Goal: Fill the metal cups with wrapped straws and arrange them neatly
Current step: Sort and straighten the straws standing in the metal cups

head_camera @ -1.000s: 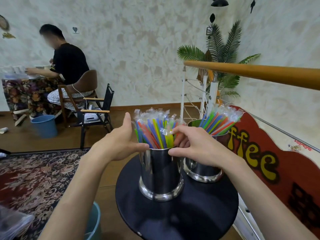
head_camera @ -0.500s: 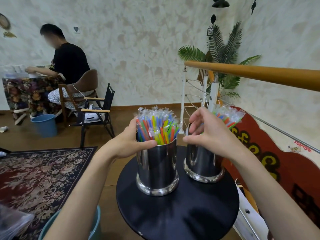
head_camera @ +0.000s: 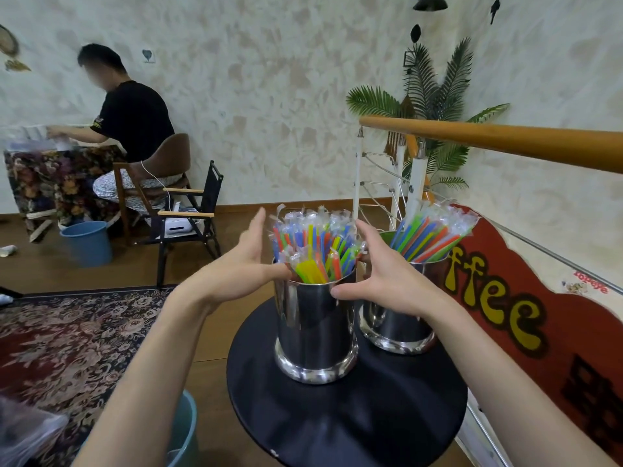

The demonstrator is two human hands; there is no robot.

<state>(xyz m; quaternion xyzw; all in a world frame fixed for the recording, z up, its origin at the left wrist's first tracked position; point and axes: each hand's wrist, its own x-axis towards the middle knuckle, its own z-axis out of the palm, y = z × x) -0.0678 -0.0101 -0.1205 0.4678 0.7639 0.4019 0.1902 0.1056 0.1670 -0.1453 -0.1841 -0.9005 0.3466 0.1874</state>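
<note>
2 hands frame the near metal cup [head_camera: 315, 332] on the round black desk [head_camera: 347, 419]. Left hand [head_camera: 241, 271]: grip spread apart, fingers straight up along the left side of the wrapped straws [head_camera: 315, 244], thumb lying at the cup rim. Right hand [head_camera: 387, 278]: grip also apart, fingers straight beside the bundle's right edge, thumb touching the rim front-right. Neither clamps anything. The straws stand roughly upright btwn the 2 palms, filling the cup. Just behind the right hand, touching or nearly touching the near cup, is the 2nd metal cup [head_camera: 397, 328], its straws [head_camera: 435, 234] fanned and leaning away to the right. Below the left forearm, a teal bucket [head_camera: 183, 429] on the floor.
</note>
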